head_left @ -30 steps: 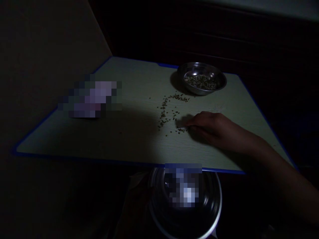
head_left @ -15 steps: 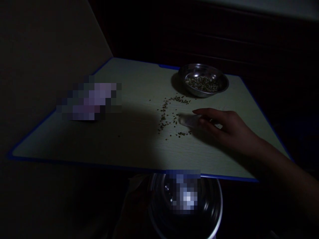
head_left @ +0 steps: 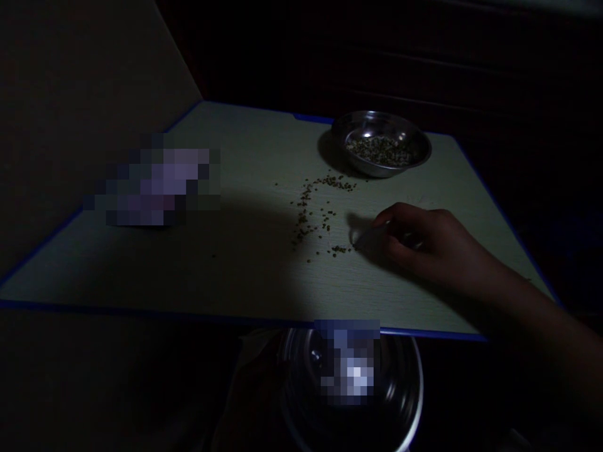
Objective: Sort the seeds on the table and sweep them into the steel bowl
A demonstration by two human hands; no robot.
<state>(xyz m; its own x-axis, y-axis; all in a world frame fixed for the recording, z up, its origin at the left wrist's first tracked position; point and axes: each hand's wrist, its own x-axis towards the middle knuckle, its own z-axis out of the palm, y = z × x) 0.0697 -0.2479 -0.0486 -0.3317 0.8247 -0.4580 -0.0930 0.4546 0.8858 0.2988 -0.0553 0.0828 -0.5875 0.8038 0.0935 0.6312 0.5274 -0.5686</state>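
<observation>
My right hand (head_left: 419, 235) is just above the tabletop, thumb and fingers pinched on a small translucent piece (head_left: 366, 237), perhaps plastic; its exact kind is unclear. The front edge of this piece is close to a few small dark seeds (head_left: 338, 250) on the pale board. More seeds lie scattered in a loose curve to the left and beyond. Behind them stands a shallow metal bowl (head_left: 377, 171), partly filled with similar seeds. My left hand does not show; the area left of the lower basin is too dark to make out.
A pale tabletop (head_left: 249, 282) with blue edging spans the view. Below its front edge is a large shiny metal basin (head_left: 414, 402), partly blurred out. A pixelated purple-pink object (head_left: 164, 185) is on the left. A wall rises at far left; the surroundings are very dark.
My right hand has turned slightly, and the translucent piece has shifted a little right and nearer to the close cluster of seeds. The whole view has shifted slightly.
</observation>
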